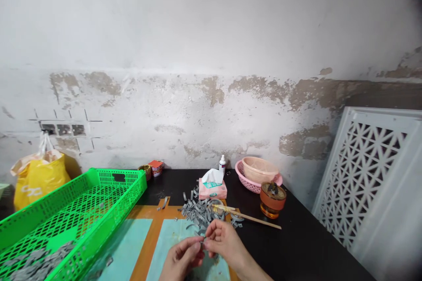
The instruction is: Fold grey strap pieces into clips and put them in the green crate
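Observation:
My left hand [182, 258] and my right hand [223, 240] meet low in the middle of the view, fingers pinched together on a small grey piece [201, 242]. Just beyond them lies a pile of grey strips [198, 211] on a wooden board with pale blue mats [171, 237]. A thin wooden stick [253, 218] rests to the right of the pile, its tip over a small round dish [216, 205].
A green plastic crate [99, 202] with grey pieces in it stands at left. Behind are a pink tissue pack [212, 188], a small white bottle [222, 164], a pink basket with a bowl [259, 174], an orange jar [272, 199]. A white lattice panel [369, 184] leans at right; a yellow bag [38, 178] hangs at left.

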`<control>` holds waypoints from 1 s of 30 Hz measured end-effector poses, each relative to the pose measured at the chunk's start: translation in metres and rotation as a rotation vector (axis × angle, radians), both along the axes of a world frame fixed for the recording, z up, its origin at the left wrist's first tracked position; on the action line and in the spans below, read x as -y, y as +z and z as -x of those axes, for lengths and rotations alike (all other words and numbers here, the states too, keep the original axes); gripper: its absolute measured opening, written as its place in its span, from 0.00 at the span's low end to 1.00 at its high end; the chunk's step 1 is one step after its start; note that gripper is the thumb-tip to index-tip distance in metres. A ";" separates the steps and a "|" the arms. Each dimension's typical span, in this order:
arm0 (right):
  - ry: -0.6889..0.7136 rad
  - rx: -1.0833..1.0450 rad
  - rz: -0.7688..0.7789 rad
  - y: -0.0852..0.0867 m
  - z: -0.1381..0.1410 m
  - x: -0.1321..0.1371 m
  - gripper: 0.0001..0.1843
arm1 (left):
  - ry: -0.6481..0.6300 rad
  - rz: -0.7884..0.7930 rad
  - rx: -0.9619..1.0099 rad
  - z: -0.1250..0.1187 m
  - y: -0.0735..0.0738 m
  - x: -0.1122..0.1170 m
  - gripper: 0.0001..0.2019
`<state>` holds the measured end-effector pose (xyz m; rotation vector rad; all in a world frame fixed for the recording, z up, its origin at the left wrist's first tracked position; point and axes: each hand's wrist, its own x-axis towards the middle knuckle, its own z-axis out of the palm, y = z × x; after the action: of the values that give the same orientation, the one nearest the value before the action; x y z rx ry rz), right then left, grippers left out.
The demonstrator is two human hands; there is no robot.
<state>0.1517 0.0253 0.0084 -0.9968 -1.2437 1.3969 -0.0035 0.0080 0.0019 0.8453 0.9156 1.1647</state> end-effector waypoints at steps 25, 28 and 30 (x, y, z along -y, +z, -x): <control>0.432 0.004 0.028 0.012 -0.029 0.007 0.16 | -0.064 0.099 0.110 0.001 -0.001 0.006 0.14; 0.386 0.009 0.052 0.005 -0.028 0.004 0.16 | -0.071 0.107 0.134 0.000 -0.001 0.006 0.15; 0.363 -0.005 0.062 0.001 -0.025 0.002 0.17 | -0.082 0.112 0.153 0.000 -0.001 0.006 0.15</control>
<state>0.1769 0.0235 0.0098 -0.8347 -1.4356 1.7228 -0.0036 0.0018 0.0011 0.6873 0.8047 1.0813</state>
